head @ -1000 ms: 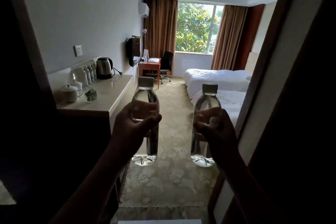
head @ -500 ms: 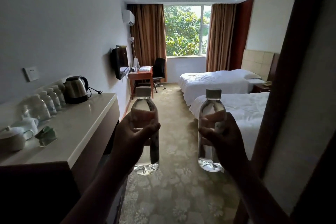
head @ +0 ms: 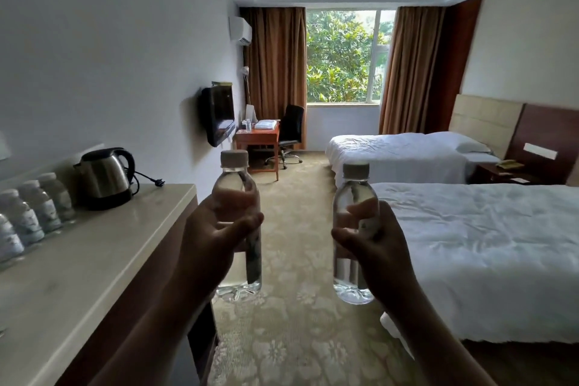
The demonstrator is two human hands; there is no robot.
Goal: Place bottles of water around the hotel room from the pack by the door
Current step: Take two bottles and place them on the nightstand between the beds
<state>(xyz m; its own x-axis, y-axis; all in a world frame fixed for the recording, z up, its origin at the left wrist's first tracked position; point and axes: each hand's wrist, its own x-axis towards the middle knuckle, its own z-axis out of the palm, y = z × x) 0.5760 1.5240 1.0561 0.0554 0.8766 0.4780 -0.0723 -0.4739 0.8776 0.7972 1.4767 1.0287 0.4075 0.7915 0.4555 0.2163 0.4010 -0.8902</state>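
While a row of bottles (head: 29, 216), blurred and perhaps labelled, stands on the counter (head: 94, 260) left of both hands, the left hand (head: 213, 241) grips one upright water bottle (head: 235, 194), and the right hand (head: 376, 247) grips another (head: 352, 197) just beside the near bed (head: 485, 247).

Daylight from the far window (head: 346, 55) leaves the foreground dim; edges bend and blur slightly.

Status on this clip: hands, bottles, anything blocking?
Left hand grips one water bottle upright. Right hand grips a second bottle upright. Carpet ahead unobstructed.
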